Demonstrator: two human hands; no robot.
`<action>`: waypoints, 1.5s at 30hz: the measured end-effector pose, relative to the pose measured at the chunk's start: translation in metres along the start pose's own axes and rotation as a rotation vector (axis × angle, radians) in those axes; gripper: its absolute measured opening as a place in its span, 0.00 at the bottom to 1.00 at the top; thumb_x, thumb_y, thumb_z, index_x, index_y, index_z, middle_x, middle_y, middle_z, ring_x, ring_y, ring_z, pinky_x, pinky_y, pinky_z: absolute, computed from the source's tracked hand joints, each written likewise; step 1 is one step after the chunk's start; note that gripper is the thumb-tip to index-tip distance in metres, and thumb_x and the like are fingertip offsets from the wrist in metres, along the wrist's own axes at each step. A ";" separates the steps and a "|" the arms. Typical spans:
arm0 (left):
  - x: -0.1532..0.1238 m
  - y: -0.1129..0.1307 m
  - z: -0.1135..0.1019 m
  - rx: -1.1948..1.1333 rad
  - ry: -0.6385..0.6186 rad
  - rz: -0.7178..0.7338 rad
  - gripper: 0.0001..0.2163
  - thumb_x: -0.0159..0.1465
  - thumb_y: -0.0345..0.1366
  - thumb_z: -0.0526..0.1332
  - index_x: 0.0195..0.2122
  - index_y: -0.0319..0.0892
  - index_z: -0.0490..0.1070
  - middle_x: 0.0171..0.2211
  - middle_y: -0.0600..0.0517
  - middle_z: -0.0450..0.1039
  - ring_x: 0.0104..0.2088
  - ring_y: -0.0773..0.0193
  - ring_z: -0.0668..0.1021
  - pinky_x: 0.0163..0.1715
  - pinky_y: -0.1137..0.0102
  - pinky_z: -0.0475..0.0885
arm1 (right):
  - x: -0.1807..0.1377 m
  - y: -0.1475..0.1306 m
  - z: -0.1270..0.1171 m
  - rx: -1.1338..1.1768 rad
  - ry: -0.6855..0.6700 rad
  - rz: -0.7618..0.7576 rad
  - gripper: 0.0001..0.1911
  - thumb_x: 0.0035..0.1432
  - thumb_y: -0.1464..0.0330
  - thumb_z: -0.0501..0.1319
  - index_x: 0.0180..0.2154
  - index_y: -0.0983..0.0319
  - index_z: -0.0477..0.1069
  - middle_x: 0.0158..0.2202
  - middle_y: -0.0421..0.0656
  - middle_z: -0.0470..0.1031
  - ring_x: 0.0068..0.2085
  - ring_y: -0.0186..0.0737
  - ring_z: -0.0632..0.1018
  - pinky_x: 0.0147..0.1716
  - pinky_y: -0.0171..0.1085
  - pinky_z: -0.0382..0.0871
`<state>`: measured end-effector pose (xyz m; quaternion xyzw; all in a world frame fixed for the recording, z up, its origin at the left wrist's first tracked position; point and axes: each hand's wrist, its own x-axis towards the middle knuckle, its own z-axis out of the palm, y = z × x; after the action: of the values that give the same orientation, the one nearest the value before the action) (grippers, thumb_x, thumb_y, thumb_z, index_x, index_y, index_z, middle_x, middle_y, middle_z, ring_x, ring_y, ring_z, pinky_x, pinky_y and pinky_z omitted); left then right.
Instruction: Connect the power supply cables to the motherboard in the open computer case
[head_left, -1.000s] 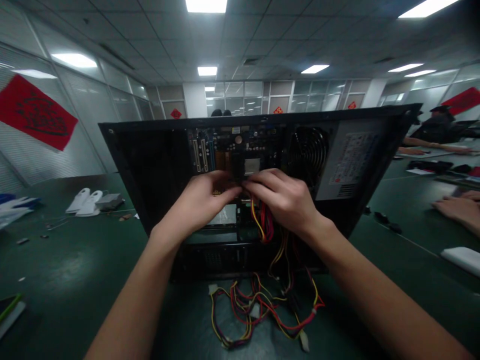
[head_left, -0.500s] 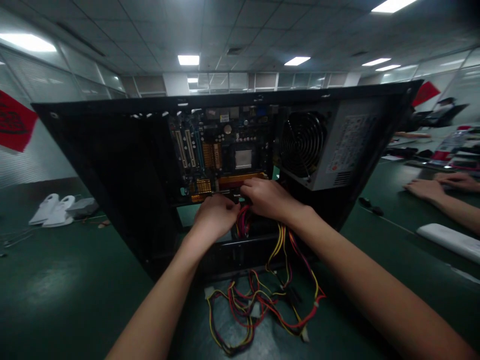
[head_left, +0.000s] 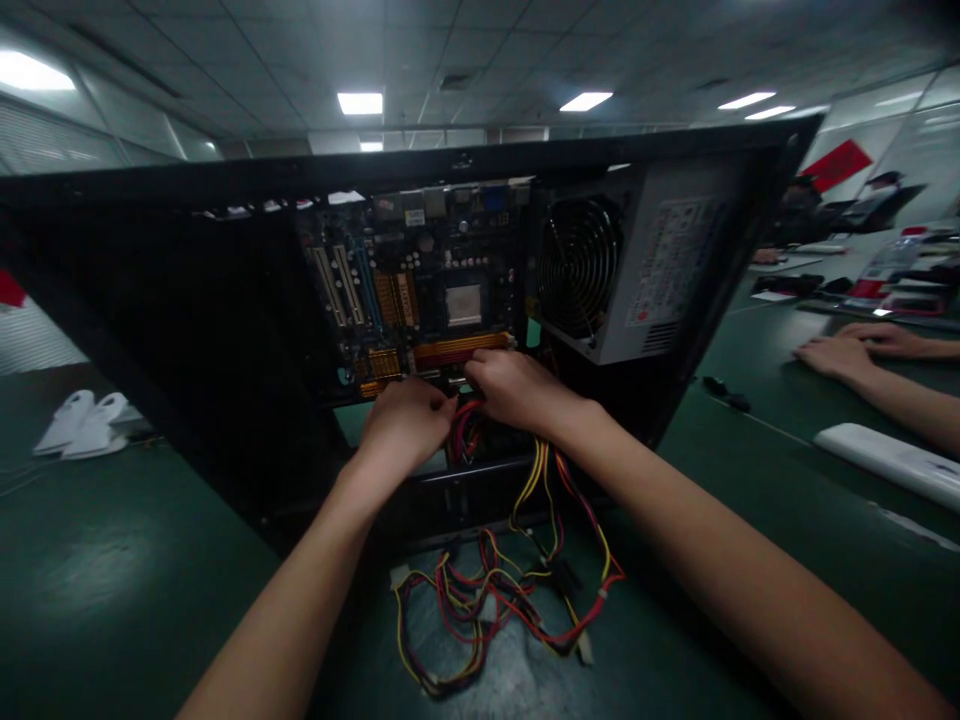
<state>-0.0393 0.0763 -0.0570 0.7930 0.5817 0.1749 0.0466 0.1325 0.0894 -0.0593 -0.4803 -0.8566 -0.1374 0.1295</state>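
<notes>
An open black computer case [head_left: 172, 330] stands on a green table [head_left: 112, 580] with its motherboard [head_left: 420, 290] facing me. My left hand [head_left: 405, 425] and my right hand [head_left: 514, 390] meet just below the motherboard's lower edge, both with fingers curled inward. They pinch at a bundle of red, yellow and black power cables [head_left: 469, 435] where it reaches the board; what exactly sits between the fingertips is hidden. More of the cables [head_left: 495, 600] spill out onto the table in front of the case. A grey power supply [head_left: 637, 270] with a fan sits to the right.
Another person's hands [head_left: 855, 350] rest on the table at the right, near a white flat object [head_left: 892, 465]. White items [head_left: 79, 425] lie at the far left. Small dark parts [head_left: 724, 392] lie right of the case.
Both hands have dropped from the middle of the motherboard to its lower edge at the cable bundle. The view has moved closer and to the left.
</notes>
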 end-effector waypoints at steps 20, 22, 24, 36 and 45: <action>0.000 0.003 0.001 0.025 -0.026 0.019 0.18 0.65 0.44 0.54 0.26 0.43 0.79 0.24 0.49 0.77 0.25 0.62 0.73 0.26 0.68 0.57 | -0.002 0.009 0.004 0.072 0.044 -0.001 0.12 0.58 0.69 0.62 0.43 0.68 0.74 0.44 0.54 0.77 0.45 0.51 0.78 0.37 0.41 0.69; 0.000 0.005 -0.002 0.055 -0.035 -0.006 0.18 0.65 0.44 0.54 0.26 0.43 0.80 0.24 0.48 0.77 0.26 0.62 0.74 0.27 0.68 0.58 | -0.002 0.009 0.004 0.067 0.044 0.003 0.12 0.57 0.69 0.63 0.43 0.68 0.74 0.44 0.54 0.77 0.45 0.52 0.78 0.37 0.40 0.69; -0.001 0.007 -0.005 0.095 -0.037 -0.042 0.17 0.64 0.44 0.55 0.28 0.44 0.81 0.26 0.47 0.79 0.27 0.60 0.76 0.27 0.68 0.59 | -0.003 0.008 0.003 0.062 0.043 0.012 0.12 0.57 0.69 0.63 0.43 0.68 0.74 0.44 0.54 0.77 0.44 0.51 0.79 0.37 0.40 0.69; 0.003 0.006 0.001 0.096 -0.016 -0.047 0.17 0.64 0.45 0.55 0.31 0.44 0.81 0.26 0.47 0.78 0.27 0.60 0.74 0.27 0.68 0.57 | -0.006 0.006 0.003 0.075 0.056 -0.082 0.13 0.56 0.74 0.61 0.45 0.69 0.71 0.46 0.54 0.75 0.44 0.49 0.77 0.39 0.40 0.66; 0.004 -0.002 0.005 0.012 -0.016 -0.004 0.17 0.64 0.43 0.54 0.29 0.42 0.80 0.25 0.47 0.76 0.25 0.61 0.73 0.28 0.67 0.59 | 0.002 0.007 0.008 0.046 0.041 -0.041 0.13 0.58 0.75 0.60 0.46 0.69 0.69 0.48 0.53 0.72 0.46 0.47 0.76 0.40 0.39 0.66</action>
<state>-0.0381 0.0810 -0.0616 0.7934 0.5841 0.1649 0.0469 0.1370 0.0969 -0.0653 -0.4567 -0.8663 -0.1298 0.1552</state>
